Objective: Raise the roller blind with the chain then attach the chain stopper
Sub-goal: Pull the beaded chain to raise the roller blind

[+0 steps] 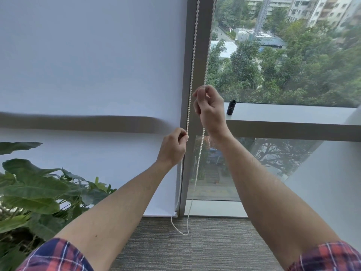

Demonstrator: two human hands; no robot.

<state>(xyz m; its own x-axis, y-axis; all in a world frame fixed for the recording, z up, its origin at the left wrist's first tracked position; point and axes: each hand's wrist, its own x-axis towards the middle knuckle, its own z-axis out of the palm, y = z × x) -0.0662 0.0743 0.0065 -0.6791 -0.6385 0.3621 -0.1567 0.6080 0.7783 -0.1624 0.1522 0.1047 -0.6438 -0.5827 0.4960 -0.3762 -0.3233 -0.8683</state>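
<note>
**Both hands on the bead chain, blind fully down**

The white roller blind (88,75) hangs fully lowered over the left window pane, its bottom edge just above the grey carpet (195,247). A white bead chain (192,75) runs down in two strands in front of the grey window mullion (201,55), just right of the blind, and its loop hangs low, just above the carpet.

The left hand (172,146) pinches the left strand between thumb and fingertips, level with the lower edge of the window ledge. The right hand (210,106) sits higher and to the right, fingers curled round the right strand, which enters the hand from above and comes out below the wrist. The two hands are apart, each clamped on its own strand. Both forearms are bare, with red and blue plaid sleeves (56,257) rolled up near the elbows.

On the window ledge (293,114), just right of the right hand, stands a small black cylinder (231,107), upright; what it is cannot be told. A large-leaved green plant (33,188) fills the lower left corner in front of the blind. Through the glass, trees and apartment buildings lie far below.
</note>
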